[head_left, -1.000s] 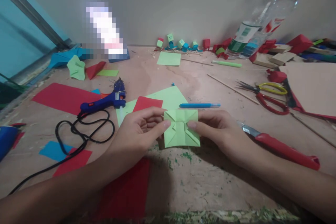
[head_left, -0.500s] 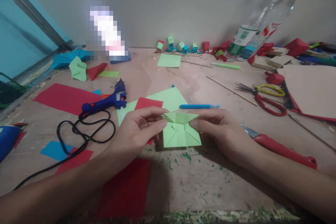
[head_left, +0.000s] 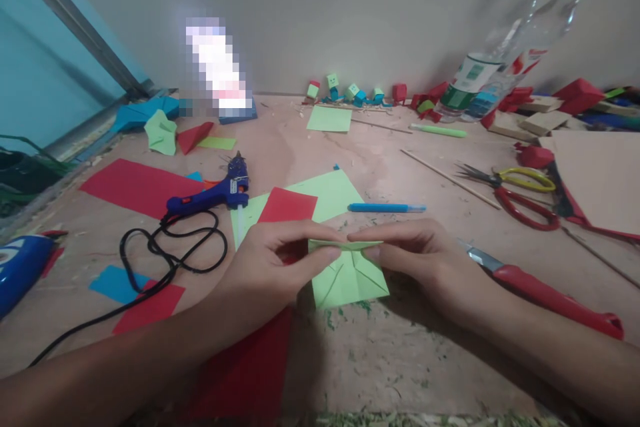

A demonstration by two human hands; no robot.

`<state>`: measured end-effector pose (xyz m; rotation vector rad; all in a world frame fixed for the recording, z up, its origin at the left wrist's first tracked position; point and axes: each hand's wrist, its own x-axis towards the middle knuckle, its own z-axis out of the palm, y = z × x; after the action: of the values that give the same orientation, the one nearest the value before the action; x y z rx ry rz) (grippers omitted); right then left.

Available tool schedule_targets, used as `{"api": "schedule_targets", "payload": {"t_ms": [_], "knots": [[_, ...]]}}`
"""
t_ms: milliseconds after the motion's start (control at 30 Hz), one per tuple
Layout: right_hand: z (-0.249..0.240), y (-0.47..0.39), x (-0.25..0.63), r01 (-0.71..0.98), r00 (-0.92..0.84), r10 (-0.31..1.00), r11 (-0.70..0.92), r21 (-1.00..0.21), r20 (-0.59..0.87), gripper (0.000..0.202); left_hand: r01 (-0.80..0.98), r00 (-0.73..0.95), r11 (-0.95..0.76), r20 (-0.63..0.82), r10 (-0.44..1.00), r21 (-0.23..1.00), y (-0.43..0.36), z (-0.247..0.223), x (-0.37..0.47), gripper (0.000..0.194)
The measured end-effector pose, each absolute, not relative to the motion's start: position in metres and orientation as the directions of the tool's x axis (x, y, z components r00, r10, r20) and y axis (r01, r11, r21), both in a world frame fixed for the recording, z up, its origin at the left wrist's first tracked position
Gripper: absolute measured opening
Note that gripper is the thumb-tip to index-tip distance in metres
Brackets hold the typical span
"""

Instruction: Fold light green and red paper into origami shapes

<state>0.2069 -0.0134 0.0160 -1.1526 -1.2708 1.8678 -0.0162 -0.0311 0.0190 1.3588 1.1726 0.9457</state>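
Between my two hands is a small light green folded paper (head_left: 345, 280), creased with diagonal lines, its far edge turned over as a narrow flap. My left hand (head_left: 280, 257) pinches the flap's left part between thumb and fingers. At the right part, my right hand (head_left: 417, 250) pinches the same edge, fingertips behind and thumb in front. The two index fingertips nearly meet along the top fold. Just beyond the hands lie a red paper piece (head_left: 289, 204), a larger light green sheet (head_left: 335, 190) and a blue pen (head_left: 385, 208).
On the left are a blue glue gun (head_left: 215, 197) with a looping black cord and red paper (head_left: 130, 187). A red-handled knife (head_left: 555, 297) and scissors (head_left: 525, 197) lie at right. Behind stand plastic bottles (head_left: 473, 83), small paper figures (head_left: 354, 92) and a bright blurred screen (head_left: 220, 70).
The far flap of the green paper is pressed flatter and narrower. My fingers have slid inward along it, and the paper sits slightly lower. The view has shifted a little.
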Motion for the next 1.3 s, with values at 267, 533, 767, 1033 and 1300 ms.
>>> {"api": "schedule_targets", "payload": {"t_ms": [267,533,767,1033,1300], "knots": [[0.016,-0.013,0.21,-0.137,-0.402,0.886,-0.308,-0.942,-0.231,0.02,0.155,0.251,-0.077,0.036,0.967,0.985,-0.031,0.021,-0.017,0.021],[0.017,-0.013,0.2,-0.006,-0.327,0.899,-0.311,-0.95,-0.292,0.023,0.156,0.193,0.015,-0.045,0.98,0.988,-0.032,0.02,-0.014,0.033],[0.017,-0.014,0.2,0.038,-0.279,0.923,-0.264,-0.964,-0.264,0.014,0.119,0.141,0.187,-0.203,0.969,0.975,-0.022,0.023,-0.015,0.016],[0.023,-0.014,0.201,0.152,-0.391,0.912,-0.073,-0.986,-0.128,0.01,0.166,0.25,0.051,-0.092,0.964,0.985,-0.027,0.023,-0.015,0.016],[0.022,-0.02,0.198,0.196,-0.399,0.909,-0.042,-0.98,-0.119,0.013,0.287,0.283,-0.036,-0.048,0.958,0.957,-0.031,0.025,-0.01,0.018]]}}
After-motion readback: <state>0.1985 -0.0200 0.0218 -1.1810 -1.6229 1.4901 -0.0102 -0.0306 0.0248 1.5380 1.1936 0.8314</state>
